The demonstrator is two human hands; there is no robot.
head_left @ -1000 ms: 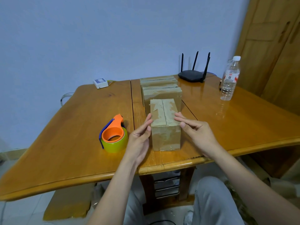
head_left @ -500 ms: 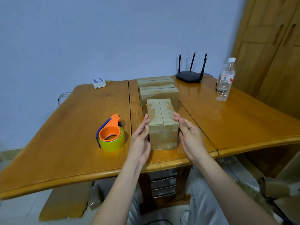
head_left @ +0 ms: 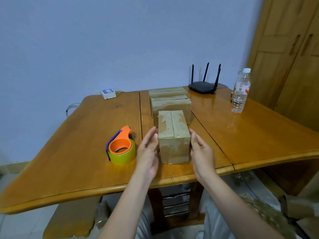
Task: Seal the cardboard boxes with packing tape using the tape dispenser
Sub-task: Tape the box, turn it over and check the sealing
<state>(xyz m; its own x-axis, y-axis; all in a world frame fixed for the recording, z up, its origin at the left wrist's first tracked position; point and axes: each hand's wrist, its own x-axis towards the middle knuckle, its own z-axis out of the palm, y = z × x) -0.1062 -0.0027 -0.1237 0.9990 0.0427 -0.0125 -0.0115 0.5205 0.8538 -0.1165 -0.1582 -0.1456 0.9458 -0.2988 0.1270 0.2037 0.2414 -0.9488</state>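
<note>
Hands flank small brown cardboard box [head_left: 173,137] near desk's near edge: left hand [head_left: 148,152] flat on its left side, right hand [head_left: 201,153] flat on its right side, fingers straight, gripping nothing. Box top seam untaped. Orange-and-blue tape dispenser with yellow roll [head_left: 121,147] lies on wooden desk [head_left: 69,152] just left of left hand. Two more cardboard boxes [head_left: 170,102] sit directly behind. Black router [head_left: 202,87] and clear plastic water bottle [head_left: 240,91] far right.

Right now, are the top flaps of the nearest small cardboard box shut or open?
Shut: the nearest small brown cardboard box has both top flaps lying flat, meeting along a centre seam. Fresh tape: cannot tell.
</note>
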